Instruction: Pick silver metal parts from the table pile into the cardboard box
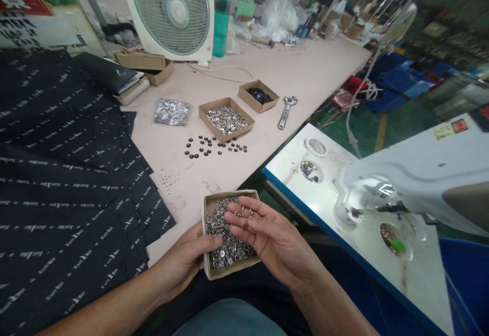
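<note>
My left hand (194, 247) grips a small open cardboard box (234, 270) by its left side, with the thumb over the rim. Shiny metal snap fasteners (217, 221) fill much of the box. Above the box's right half is my right hand (273, 239), palm turned up and fingers slightly curled. A few small metal snap fasteners (250, 212) rest on those fingers. Loose silvery pieces (168, 180) lie on the table beyond the box, and black round caps (196, 156) are scattered farther back.
On the table (301, 66) stand a cardboard box of metal rings (227, 119), a box of black parts (260, 96), a bag of metal pieces (171, 111), a wrench (286, 111) and a fan (175, 15). Dark printed fabric (76, 198) lies left; a white machine (405, 183) is right.
</note>
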`<state>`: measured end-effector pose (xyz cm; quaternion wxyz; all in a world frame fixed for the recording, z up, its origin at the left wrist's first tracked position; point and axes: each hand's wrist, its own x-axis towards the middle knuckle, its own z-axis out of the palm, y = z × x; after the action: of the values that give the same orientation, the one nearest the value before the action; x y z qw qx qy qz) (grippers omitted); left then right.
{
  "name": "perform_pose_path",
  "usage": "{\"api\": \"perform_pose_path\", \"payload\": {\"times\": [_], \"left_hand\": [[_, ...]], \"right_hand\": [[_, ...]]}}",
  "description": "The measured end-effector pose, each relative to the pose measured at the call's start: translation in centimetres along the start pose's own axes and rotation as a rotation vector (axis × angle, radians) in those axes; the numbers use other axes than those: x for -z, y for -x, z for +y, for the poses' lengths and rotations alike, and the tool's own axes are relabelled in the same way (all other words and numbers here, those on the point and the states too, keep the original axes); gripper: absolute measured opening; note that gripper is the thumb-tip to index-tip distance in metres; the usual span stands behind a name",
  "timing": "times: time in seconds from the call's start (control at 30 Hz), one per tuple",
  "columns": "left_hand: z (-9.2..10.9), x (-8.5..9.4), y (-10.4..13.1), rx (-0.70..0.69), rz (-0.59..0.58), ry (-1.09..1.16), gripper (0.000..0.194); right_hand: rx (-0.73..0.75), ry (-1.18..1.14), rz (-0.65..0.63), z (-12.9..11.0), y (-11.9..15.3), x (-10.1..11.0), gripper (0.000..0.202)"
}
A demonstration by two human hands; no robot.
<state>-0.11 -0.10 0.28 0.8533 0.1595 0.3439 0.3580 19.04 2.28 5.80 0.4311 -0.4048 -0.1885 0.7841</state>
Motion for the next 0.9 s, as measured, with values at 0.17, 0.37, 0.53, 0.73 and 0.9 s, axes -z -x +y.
{"api": "perform_pose_path", "payload": {"times": [0.17, 0.37, 0.53, 0.73, 0.9], "left_hand": [[-0.04, 0.04, -0.02, -0.005, -0.009, 0.009, 0.062], [-0.12, 0.20, -0.05, -0.001, -0.021, 0.028, 0.060], [-0.13, 0.12, -0.07, -0.021, -0.036, 0.046, 0.058], [-0.01, 0.04, 0.01, -0.015, -0.025, 0.037, 0.061], [-0.05, 0.00, -0.11, -0.009, -0.022, 0.033, 0.057]], "right_hand": [[-0.005, -0.011, -0.002, 0.08, 0.02, 0.07, 0.039], [0.000, -0.021, 0.003, 0.05, 0.06, 0.01, 0.044], [0.012, -0.003, 0.032, 0.11, -0.03, 0.13, 0.038], [0.012, -0.024, 0.078, 0.17, -0.28, 0.23, 0.029], [0.031, -0.036, 0.087, 0.13, -0.22, 0.05, 0.036]]}}
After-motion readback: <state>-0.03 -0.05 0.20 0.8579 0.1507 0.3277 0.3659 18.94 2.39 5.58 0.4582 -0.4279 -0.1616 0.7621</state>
